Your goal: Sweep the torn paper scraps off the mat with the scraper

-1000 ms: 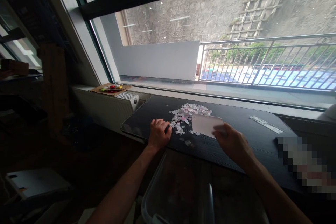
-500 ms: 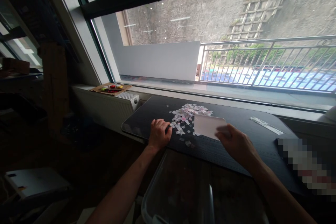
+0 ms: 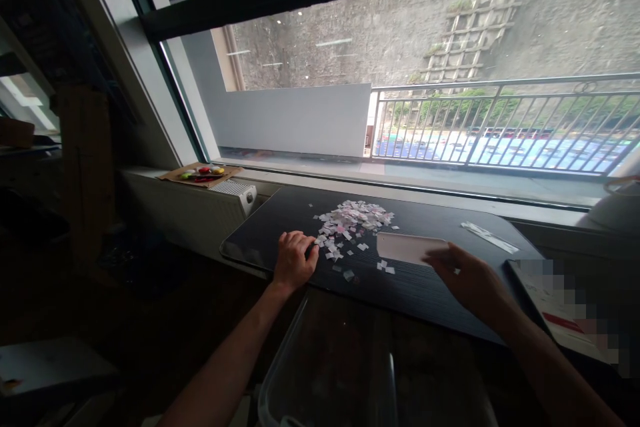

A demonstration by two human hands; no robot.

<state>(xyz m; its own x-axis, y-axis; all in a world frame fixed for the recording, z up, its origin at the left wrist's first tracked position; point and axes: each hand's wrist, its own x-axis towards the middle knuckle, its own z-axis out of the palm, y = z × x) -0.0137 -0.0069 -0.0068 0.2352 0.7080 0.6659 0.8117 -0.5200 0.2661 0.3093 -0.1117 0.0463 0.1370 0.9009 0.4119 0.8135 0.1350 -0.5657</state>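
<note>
My left hand (image 3: 295, 259) rests at the near left part of the dark table, its fingers curled in. Whether anything is inside it is hidden. Its thumb side lies beside a heap of small white and pinkish paper squares (image 3: 354, 217). In my right hand (image 3: 463, 273) is a flat white scraper (image 3: 407, 248) with rounded corners and a small hole near one corner. The scraper is tilted over the table to the right of the heap. A few loose squares (image 3: 385, 267) lie just below its left end.
The dark tabletop (image 3: 435, 303) runs along the window. White strips (image 3: 489, 237) lie at its right, near a partly blurred flat item (image 3: 555, 307). A clear plastic bin (image 3: 325, 360) stands below the front edge. Cardboard with colourful items (image 3: 200, 175) sits on the radiator.
My right hand has drawn the scraper away from the heap to the right and tilted it flatter. Several squares now lie apart from the heap. My left hand stays beside the heap.
</note>
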